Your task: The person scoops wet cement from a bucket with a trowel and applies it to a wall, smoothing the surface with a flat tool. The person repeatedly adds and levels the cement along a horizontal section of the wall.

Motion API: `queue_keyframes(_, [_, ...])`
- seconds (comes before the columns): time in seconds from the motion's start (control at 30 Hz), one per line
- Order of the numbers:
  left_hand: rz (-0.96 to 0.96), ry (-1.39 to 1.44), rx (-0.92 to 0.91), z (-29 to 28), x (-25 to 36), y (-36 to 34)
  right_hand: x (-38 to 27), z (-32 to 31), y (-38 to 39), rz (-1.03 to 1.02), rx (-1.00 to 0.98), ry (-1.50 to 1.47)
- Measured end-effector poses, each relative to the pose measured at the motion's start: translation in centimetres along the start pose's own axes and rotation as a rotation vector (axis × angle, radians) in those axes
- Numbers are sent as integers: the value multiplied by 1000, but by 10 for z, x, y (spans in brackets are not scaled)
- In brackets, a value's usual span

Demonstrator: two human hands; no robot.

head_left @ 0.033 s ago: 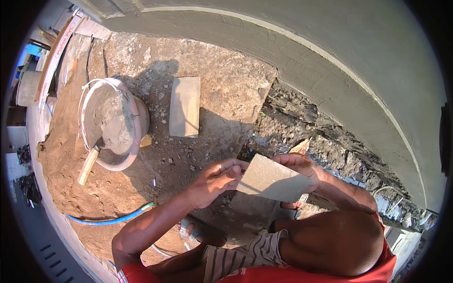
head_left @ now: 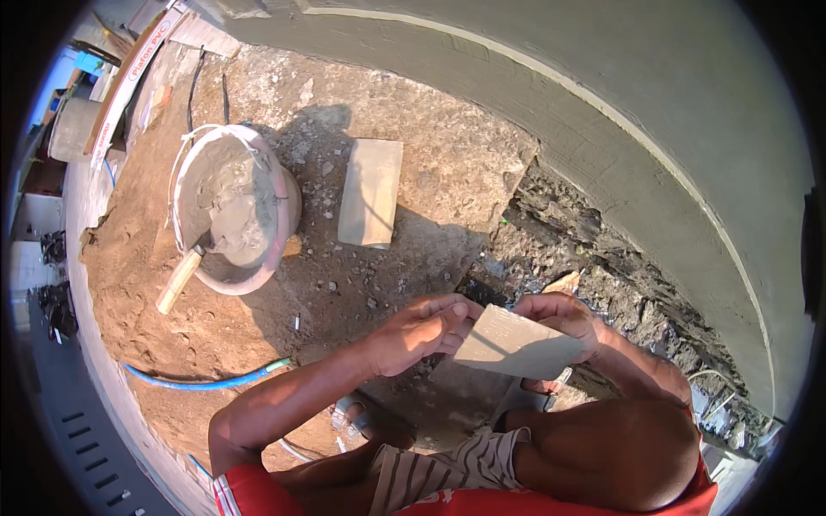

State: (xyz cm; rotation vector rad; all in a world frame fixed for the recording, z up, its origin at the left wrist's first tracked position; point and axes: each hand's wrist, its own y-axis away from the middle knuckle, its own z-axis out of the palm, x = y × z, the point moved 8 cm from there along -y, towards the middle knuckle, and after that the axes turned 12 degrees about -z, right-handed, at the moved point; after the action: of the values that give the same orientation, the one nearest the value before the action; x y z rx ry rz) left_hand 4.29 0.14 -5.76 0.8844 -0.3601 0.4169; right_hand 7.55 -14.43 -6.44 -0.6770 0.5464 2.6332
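Observation:
A flat grey rectangular tile (head_left: 516,344), half in sunlight, is held up over the ground before my knees. My right hand (head_left: 568,318) grips its right end, fingers behind the slab. At its left edge, my left hand (head_left: 422,334) is closed, thumb against fingers, with some fingertips hidden behind the tile. Beyond them a second tile (head_left: 370,193) lies flat on the ground. To its left stands a bucket (head_left: 281,206) of wet grey mortar (head_left: 237,211); a wooden-handled trowel (head_left: 181,279) leans in it over the near rim.
A grey plastered wall (head_left: 602,146) curves along the right, with a rough dug trench (head_left: 594,258) at its foot. Sand (head_left: 129,301) lies left of the bucket. A blue hose (head_left: 202,383) crosses the ground at lower left. A long white box (head_left: 133,77) is at the far left.
The view has shifted, so the bucket and the ground tile sit further right in the picture. The held tile appears slightly lower and tipped flatter; both hands stay at it.

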Motion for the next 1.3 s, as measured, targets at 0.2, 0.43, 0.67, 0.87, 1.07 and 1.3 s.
queue_keyframes(0.2, [-88,-369,-155,25,8,12,-5,25,-13,61,-132,292])
queue_keyframes(0.43, [85,-331,-179,20,8,44,-4,52,-37,157,-246,566])
queue_keyframes(0.67, [370,-151,50,-38,56,202,-117,80,-100,-91,43,1061])
queue_keyframes(0.87, [976,317,455,-132,-18,329,-86,226,-167,-27,-404,1658])
queue_keyframes(1.07, [1419,744,306,-207,-99,355,16,373,-240,-232,-960,2051])
queue_keyframes(1.3, [1493,769,492,-266,-135,367,144,422,-320,-988,-1366,2180])
